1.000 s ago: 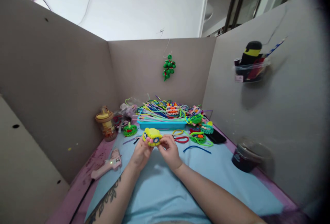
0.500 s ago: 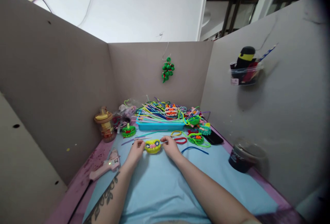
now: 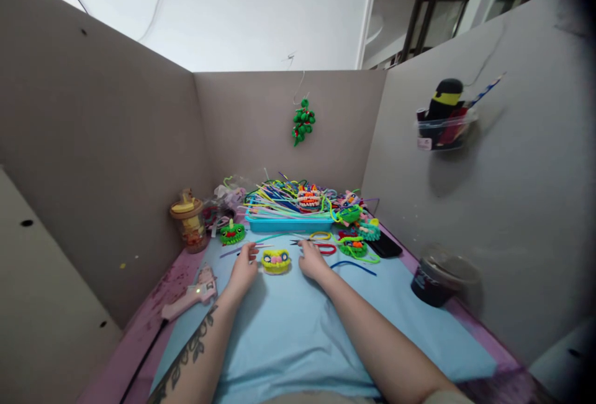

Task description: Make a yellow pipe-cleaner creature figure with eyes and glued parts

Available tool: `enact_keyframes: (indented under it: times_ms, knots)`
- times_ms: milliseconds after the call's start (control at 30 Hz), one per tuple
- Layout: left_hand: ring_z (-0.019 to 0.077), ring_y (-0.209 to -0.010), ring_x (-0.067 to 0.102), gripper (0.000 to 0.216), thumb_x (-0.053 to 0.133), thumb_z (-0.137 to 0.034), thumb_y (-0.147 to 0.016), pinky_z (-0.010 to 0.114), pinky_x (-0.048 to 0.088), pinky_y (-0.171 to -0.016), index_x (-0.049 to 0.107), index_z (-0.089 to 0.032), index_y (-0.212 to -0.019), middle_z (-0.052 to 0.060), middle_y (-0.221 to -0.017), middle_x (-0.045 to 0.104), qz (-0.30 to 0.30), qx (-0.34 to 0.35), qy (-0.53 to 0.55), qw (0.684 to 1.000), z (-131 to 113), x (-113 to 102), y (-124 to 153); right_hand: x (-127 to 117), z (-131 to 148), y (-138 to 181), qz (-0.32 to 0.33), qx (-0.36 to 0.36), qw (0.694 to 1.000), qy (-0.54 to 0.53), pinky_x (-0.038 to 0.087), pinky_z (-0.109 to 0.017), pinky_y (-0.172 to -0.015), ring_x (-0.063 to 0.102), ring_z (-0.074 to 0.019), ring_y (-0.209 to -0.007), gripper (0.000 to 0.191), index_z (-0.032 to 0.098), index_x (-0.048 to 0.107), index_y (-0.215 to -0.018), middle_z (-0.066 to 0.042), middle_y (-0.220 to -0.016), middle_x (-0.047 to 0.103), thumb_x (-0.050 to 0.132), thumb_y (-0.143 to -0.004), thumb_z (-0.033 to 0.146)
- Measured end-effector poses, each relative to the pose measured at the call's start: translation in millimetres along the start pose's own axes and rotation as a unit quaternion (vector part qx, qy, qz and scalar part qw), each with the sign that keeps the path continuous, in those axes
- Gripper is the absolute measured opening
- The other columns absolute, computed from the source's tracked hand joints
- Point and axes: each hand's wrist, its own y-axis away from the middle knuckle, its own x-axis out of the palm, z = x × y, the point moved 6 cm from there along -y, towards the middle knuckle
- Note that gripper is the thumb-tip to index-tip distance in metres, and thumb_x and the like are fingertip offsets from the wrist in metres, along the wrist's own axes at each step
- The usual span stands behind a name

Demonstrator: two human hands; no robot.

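Observation:
A small yellow pipe-cleaner piece (image 3: 275, 262) with two blue-ringed eyes and a pink middle sits on the blue cloth between my hands, touched by neither. My left hand (image 3: 245, 265) is just left of it, fingers apart and holding nothing, above some thin purple strips (image 3: 229, 251). To the right, my right hand (image 3: 313, 260) is open, with its fingertips over or against the middle of the scissors (image 3: 328, 250). The scissors have one red and one yellow handle loop, and their dark blade tips poke out left of my fingers. Whether the fingers touch them I cannot tell.
Behind stands a blue tray (image 3: 288, 226) heaped with pipe cleaners. A green frog-like piece (image 3: 231, 233), a lidded cup (image 3: 190, 224) and a pink glue gun (image 3: 193, 295) are at left. At right lie a blue pipe cleaner (image 3: 354, 265), a phone (image 3: 385, 245) and a dark tub (image 3: 433, 280).
Both hands have let go of the yellow piece and drawn apart from it. My right hand has shifted slightly right and away, to the scissors.

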Motion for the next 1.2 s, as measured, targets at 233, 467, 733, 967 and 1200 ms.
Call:
enact_keyframes:
  times_ms: [233, 467, 733, 967, 1200]
  knots:
    - [0.0171, -0.091, 0.059, 0.064, 0.05, 0.004, -0.058, 0.03, 0.048, -0.077, 0.042, -0.015, -0.119, 0.014, -0.119, 0.052, 0.084, -0.015, 0.011, 0.996, -6.8, 13.2, 9.4, 6.5, 28.0, 13.1, 0.015, -0.115, 0.978, -0.174, 0.046, -0.03, -0.079, 0.056, -0.0162, -0.087, 0.046, 0.017, 0.047, -0.114, -0.009, -0.108, 0.053, 0.048, -0.069, 0.006]
    - [0.0184, -0.099, 0.056, 0.059, 0.053, -0.002, -0.062, 0.032, 0.048, -0.082, 0.044, -0.014, -0.119, 0.014, -0.122, 0.049, 0.102, 0.03, 0.005, 0.994, -6.7, 21.9, 10.4, 5.4, 42.5, 24.0, -0.032, -0.155, 0.966, -0.203, 0.045, -0.033, -0.086, 0.051, -0.0181, -0.1, 0.054, 0.018, 0.05, -0.115, -0.009, -0.112, 0.048, 0.043, -0.065, -0.001]
    - [0.0225, -0.111, 0.046, 0.049, 0.043, 0.002, -0.067, 0.043, 0.036, -0.097, 0.067, -0.024, -0.101, 0.007, -0.116, 0.054, 0.035, 0.262, -0.246, 0.933, -32.9, 16.0, 21.1, -14.6, 64.9, 40.9, -0.029, -0.235, 0.97, -0.055, 0.041, -0.034, -0.089, 0.044, -0.0206, -0.103, 0.053, 0.026, 0.064, -0.108, -0.007, -0.113, 0.051, 0.045, -0.066, -0.002]
    - [0.0264, -0.115, 0.042, 0.049, 0.045, 0.001, -0.068, 0.049, 0.037, -0.095, 0.068, -0.028, -0.1, 0.007, -0.121, 0.054, 0.048, 0.299, -0.324, 0.896, -34.0, 20.6, 25.1, -11.8, 69.3, 41.9, -0.004, -0.239, 0.971, 0.02, 0.04, -0.035, -0.089, 0.043, -0.022, -0.106, 0.047, 0.028, 0.064, -0.108, -0.006, -0.115, 0.053, 0.048, -0.071, 0.004]
    - [0.0251, -0.116, 0.043, 0.05, 0.043, 0.001, -0.067, 0.048, 0.035, -0.098, 0.067, -0.027, -0.101, 0.006, -0.123, 0.052, 0.053, 0.29, -0.289, 0.911, -34.6, 20.2, 23.5, -9.2, 68.5, 40.1, -0.025, -0.25, 0.967, -0.031, 0.04, -0.036, -0.091, 0.044, -0.0219, -0.104, 0.045, 0.025, 0.066, -0.1, -0.006, -0.112, 0.055, 0.046, -0.068, 0.001]
